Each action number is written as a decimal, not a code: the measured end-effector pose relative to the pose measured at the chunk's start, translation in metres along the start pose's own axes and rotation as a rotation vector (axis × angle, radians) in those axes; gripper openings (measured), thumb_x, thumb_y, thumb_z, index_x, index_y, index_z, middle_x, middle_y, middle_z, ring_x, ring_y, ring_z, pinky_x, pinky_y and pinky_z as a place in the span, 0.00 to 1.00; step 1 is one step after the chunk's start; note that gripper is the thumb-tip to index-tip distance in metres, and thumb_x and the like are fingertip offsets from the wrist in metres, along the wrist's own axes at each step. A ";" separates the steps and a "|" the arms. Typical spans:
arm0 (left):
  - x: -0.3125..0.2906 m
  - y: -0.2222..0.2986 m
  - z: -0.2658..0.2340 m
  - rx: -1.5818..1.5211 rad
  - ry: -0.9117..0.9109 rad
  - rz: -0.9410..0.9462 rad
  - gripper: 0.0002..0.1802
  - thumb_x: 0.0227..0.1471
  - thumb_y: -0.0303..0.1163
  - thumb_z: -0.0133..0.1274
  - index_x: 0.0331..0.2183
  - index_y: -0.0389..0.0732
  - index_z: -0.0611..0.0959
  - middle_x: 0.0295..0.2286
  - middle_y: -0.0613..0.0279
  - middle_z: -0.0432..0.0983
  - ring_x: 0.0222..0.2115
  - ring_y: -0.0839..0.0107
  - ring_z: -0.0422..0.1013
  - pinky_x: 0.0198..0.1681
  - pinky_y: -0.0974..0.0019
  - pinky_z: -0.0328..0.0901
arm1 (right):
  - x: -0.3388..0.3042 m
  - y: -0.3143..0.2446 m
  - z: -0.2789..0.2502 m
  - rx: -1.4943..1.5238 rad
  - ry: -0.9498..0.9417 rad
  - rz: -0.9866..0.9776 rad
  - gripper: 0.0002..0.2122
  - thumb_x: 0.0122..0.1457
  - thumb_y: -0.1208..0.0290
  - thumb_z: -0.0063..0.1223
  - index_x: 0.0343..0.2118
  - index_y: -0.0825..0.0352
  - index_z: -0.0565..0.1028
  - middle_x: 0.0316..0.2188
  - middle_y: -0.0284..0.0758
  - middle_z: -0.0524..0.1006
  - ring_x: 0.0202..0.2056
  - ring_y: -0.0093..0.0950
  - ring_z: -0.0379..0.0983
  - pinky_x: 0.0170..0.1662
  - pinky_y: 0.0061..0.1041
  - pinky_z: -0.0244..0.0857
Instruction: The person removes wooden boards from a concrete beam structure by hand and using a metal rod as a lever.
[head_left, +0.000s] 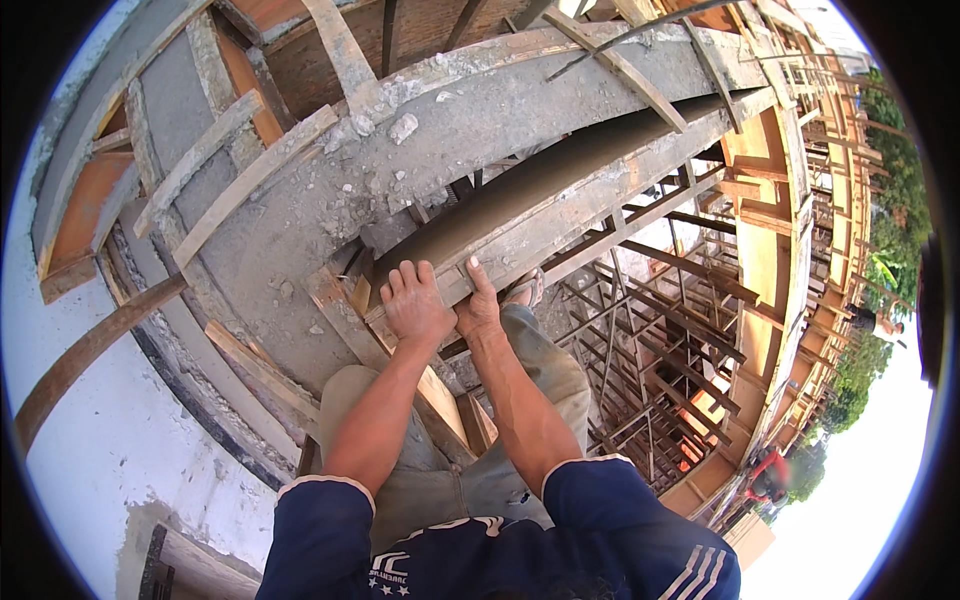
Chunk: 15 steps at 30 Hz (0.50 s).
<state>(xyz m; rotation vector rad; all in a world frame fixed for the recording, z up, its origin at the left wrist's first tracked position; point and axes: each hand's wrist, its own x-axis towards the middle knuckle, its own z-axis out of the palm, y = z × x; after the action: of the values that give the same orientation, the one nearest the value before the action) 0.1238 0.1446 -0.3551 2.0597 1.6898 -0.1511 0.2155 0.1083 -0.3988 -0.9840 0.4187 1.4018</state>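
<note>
A long wooden formwork panel [580,205], its edge crusted with grey cement, runs from in front of me toward the far right. At its near end my left hand [415,308] is closed over the upper edge, fingers curled across the wood. My right hand [479,308] grips the panel right beside it, with the thumb lying on the outer face; its other fingers are mostly hidden. Between the panel and a dusty concrete beam [440,130] is a dark, narrow gap. One sandalled foot [525,290] shows just past my right hand.
Wooden props and braces [650,330] stand below on the right, over a deep drop. Cement rubble [403,128] lies on the beam. Loose battens [255,185] cross the formwork at left, above a white wall [110,420]. Two other people [770,475] are far off at right.
</note>
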 end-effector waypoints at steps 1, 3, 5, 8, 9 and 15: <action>0.004 0.000 -0.003 -0.013 -0.007 -0.008 0.33 0.30 0.30 0.65 0.43 0.42 0.72 0.38 0.56 0.66 0.43 0.54 0.64 0.45 0.53 0.60 | 0.005 0.002 0.002 -0.005 0.010 -0.008 0.25 0.57 0.58 0.62 0.52 0.68 0.70 0.46 0.39 0.78 0.49 0.36 0.74 0.57 0.39 0.66; 0.014 -0.007 -0.004 -0.044 -0.005 0.007 0.37 0.28 0.29 0.66 0.47 0.42 0.74 0.39 0.57 0.69 0.43 0.55 0.67 0.46 0.54 0.62 | 0.019 0.006 0.006 -0.014 0.026 -0.024 0.25 0.57 0.58 0.62 0.52 0.67 0.70 0.46 0.39 0.78 0.49 0.36 0.74 0.57 0.39 0.66; 0.023 -0.017 -0.004 -0.080 -0.009 0.035 0.37 0.28 0.29 0.66 0.47 0.42 0.74 0.39 0.57 0.71 0.43 0.56 0.69 0.46 0.54 0.63 | 0.026 0.006 0.020 -0.036 0.003 -0.015 0.23 0.59 0.58 0.61 0.52 0.67 0.71 0.46 0.38 0.78 0.48 0.35 0.74 0.56 0.38 0.67; 0.032 -0.017 -0.010 -0.077 0.006 0.037 0.36 0.27 0.28 0.66 0.46 0.42 0.75 0.39 0.58 0.72 0.43 0.57 0.70 0.44 0.55 0.63 | 0.027 0.008 0.027 -0.024 -0.018 0.001 0.22 0.60 0.57 0.59 0.51 0.67 0.71 0.46 0.38 0.77 0.48 0.34 0.74 0.56 0.37 0.67; 0.033 -0.018 -0.012 -0.065 0.003 0.048 0.36 0.27 0.27 0.66 0.46 0.42 0.75 0.38 0.58 0.72 0.42 0.57 0.70 0.44 0.55 0.63 | 0.029 0.006 0.027 -0.014 -0.021 0.004 0.22 0.61 0.57 0.58 0.52 0.67 0.71 0.46 0.38 0.77 0.48 0.34 0.74 0.56 0.37 0.67; 0.032 -0.023 -0.014 -0.075 -0.060 0.048 0.35 0.26 0.28 0.66 0.44 0.42 0.75 0.38 0.59 0.70 0.41 0.58 0.69 0.43 0.55 0.63 | 0.024 0.009 0.031 -0.094 -0.032 -0.030 0.22 0.63 0.55 0.55 0.53 0.67 0.71 0.47 0.37 0.77 0.50 0.34 0.73 0.57 0.37 0.65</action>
<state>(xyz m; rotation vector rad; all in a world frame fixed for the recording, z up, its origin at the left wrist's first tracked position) 0.1064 0.1818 -0.3613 2.0186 1.5854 -0.1301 0.2025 0.1462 -0.4024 -1.0387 0.3158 1.4188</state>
